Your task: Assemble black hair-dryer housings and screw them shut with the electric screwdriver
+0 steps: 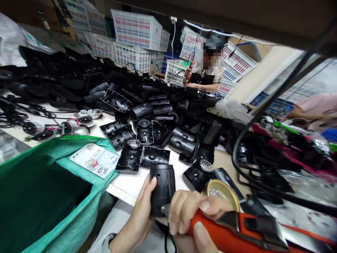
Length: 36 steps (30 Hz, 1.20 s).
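Note:
Upright at the table's front edge is a black cylindrical housing [162, 188], held by my left hand [143, 207] with the thumb on its side. My right hand [193, 218] is wrapped round an orange electric screwdriver [231, 228]. The screwdriver's tip meets the lower right part of the housing. Just beyond my right hand, a round yellow dish [231, 196] holds small metal screws [216, 192]. Black half shells [129, 160] lie open side up past the housing, some with round grilles. A dark cord hangs below the housing.
A green bag [55, 211] with a patterned phone [94, 160] on its edge is at left. Dark parts [65, 77] pile up behind. A thick black cable [237, 154] loops down at right. A person [207, 75] sits across; another's arm shows at far right.

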Available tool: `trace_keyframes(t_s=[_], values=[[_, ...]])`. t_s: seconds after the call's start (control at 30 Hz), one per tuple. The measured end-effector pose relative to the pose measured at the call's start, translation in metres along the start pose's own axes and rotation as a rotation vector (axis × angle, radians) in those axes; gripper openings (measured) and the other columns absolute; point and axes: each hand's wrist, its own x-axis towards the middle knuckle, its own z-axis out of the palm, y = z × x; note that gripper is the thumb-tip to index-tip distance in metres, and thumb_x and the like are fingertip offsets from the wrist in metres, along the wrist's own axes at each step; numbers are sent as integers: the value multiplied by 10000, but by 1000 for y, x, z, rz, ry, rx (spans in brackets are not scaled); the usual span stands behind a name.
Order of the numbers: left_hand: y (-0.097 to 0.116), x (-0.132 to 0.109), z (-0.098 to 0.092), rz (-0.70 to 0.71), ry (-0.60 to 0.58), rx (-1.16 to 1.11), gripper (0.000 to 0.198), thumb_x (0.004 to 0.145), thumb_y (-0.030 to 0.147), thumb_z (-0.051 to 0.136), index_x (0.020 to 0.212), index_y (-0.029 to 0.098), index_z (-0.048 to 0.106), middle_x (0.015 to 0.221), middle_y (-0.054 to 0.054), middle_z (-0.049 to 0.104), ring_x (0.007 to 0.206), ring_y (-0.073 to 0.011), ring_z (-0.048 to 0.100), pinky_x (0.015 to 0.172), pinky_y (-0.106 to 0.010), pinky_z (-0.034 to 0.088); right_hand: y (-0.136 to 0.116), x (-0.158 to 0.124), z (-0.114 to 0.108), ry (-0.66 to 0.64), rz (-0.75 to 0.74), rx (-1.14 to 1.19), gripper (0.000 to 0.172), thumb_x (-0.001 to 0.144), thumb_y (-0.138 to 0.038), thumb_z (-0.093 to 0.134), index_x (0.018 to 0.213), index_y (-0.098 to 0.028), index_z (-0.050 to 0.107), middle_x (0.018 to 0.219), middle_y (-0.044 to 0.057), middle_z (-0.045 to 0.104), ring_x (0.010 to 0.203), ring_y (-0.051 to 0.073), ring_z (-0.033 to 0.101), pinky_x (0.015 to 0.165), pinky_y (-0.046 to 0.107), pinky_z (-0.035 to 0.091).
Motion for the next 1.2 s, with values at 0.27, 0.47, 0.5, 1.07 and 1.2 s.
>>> trace_keyframes(t_s=[0.27,0.47,0.5,1.07,1.2], values=[[2,1,0,-29,10,23,465,961,395,674,1404,257,642,1511,-22,634,1445,-245,524,1212,-380,404,9,-4,-4,6,-5,74,170,965,-287,524,1130,-298,564,550,-92,428,355,123,404,360,270,350],[1,3,-1,-36,28,51,447,926,433,716,1352,299,684,1518,-5,627,1447,-249,520,1245,-399,354,8,-1,-6,32,15,68,162,963,-316,543,1125,-311,558,540,-96,415,340,126,401,357,275,353],[2,3,0,-41,34,52,452,920,436,722,1349,300,687,1503,-8,641,1438,-257,531,1237,-405,368,7,0,-4,40,10,53,144,974,-325,541,1117,-312,556,533,-100,402,331,123,389,349,271,342],[5,35,-30,-221,53,54,592,926,513,629,1370,122,662,837,-100,849,794,-318,811,891,-445,625,0,55,-15,132,394,-361,325,896,-504,732,897,-200,618,709,-18,634,642,153,619,670,307,543],[17,41,-64,-229,-126,-26,943,892,658,602,1635,148,325,972,-119,856,831,-348,812,827,-438,638,-2,50,-42,-84,430,-519,459,952,-540,653,1276,-223,587,1041,54,692,935,207,675,873,367,573]])
